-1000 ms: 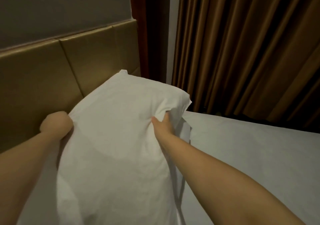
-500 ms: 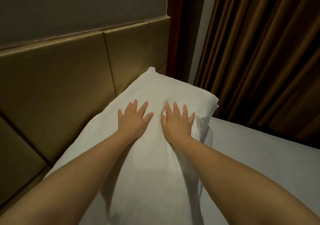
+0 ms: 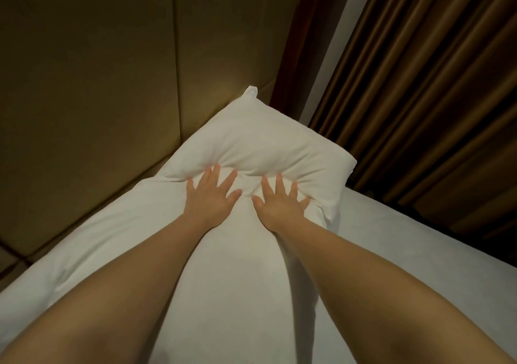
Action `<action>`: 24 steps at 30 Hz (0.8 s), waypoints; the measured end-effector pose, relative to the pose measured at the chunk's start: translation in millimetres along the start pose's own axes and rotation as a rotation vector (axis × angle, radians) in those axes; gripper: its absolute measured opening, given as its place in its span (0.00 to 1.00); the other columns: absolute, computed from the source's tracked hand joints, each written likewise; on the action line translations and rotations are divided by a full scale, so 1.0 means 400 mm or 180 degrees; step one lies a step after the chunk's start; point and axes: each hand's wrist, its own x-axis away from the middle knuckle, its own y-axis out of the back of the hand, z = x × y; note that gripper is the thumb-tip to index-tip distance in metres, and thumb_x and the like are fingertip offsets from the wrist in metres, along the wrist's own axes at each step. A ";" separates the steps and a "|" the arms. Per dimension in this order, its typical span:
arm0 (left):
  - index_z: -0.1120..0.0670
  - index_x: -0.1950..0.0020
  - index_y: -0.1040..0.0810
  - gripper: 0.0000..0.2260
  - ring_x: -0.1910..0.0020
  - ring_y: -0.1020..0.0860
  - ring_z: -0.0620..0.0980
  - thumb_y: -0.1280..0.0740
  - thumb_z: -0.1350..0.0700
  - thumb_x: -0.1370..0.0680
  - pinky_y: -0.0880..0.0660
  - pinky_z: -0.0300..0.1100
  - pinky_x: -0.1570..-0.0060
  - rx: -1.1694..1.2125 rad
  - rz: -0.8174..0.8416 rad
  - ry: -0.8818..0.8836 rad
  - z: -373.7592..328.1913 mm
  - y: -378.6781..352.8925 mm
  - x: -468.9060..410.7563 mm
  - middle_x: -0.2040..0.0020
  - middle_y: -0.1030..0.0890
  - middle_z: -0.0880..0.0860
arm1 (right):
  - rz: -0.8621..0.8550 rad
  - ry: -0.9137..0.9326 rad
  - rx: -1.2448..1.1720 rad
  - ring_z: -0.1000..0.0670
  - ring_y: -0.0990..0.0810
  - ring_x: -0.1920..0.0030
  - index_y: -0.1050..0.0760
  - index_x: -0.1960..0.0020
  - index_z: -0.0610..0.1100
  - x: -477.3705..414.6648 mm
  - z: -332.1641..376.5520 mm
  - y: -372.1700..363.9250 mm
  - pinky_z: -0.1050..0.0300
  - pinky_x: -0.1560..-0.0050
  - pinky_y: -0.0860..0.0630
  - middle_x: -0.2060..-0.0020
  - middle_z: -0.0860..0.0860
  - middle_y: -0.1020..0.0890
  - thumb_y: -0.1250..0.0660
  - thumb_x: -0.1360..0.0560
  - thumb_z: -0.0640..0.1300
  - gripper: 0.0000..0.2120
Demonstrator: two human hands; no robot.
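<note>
Pillow (image 3: 265,145), one, white, under left grip (image 3: 212,200) and right grip (image 3: 279,205), both flat, fingers splayed.

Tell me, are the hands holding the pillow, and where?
Nothing is gripped. The left hand and right hand press flat, fingers spread, on the middle of the white pillow, denting it.

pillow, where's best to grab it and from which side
Probably its two long edges, just short of the puffed far end: the pillow is long and soft, so held at one spot it would sag. Right grip comes from the right, where the edge lies free on the sheet; left grip from above, since that edge lies close by the headboard. Both press flat on top.
</note>
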 end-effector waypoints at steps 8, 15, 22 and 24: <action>0.43 0.22 0.59 0.27 0.23 0.56 0.52 0.56 0.38 0.19 0.57 0.56 0.27 0.0069 0.0159 0.0176 -0.053 0.032 0.142 0.21 0.58 0.52 | -0.0294 0.0052 0.0106 0.42 0.62 0.23 0.62 0.22 0.52 0.150 -0.008 -0.004 0.38 0.27 0.63 0.22 0.49 0.60 0.59 0.18 0.58 0.27; 0.46 0.22 0.58 0.24 0.23 0.57 0.53 0.58 0.45 0.17 0.59 0.54 0.27 -0.0284 -0.0049 0.0293 -0.157 -0.004 0.411 0.21 0.58 0.52 | -0.0450 0.0261 0.0031 0.47 0.60 0.23 0.60 0.21 0.49 0.363 0.003 -0.066 0.44 0.26 0.63 0.22 0.49 0.57 0.60 0.17 0.53 0.26; 0.47 0.22 0.46 0.22 0.24 0.47 0.52 0.51 0.49 0.17 0.51 0.56 0.27 -0.0319 0.0935 -0.0238 -0.255 0.032 0.621 0.22 0.46 0.50 | -0.0145 0.0797 0.0171 0.44 0.48 0.24 0.46 0.23 0.47 0.573 -0.079 -0.099 0.43 0.26 0.47 0.24 0.48 0.44 0.48 0.19 0.47 0.24; 0.50 0.25 0.38 0.20 0.28 0.37 0.53 0.49 0.50 0.17 0.41 0.49 0.30 -0.0233 0.1375 -0.0188 -0.302 0.078 0.689 0.26 0.35 0.53 | 0.0066 0.1061 0.0116 0.42 0.34 0.31 0.31 0.33 0.44 0.632 -0.110 -0.082 0.48 0.37 0.33 0.34 0.46 0.30 0.43 0.21 0.45 0.17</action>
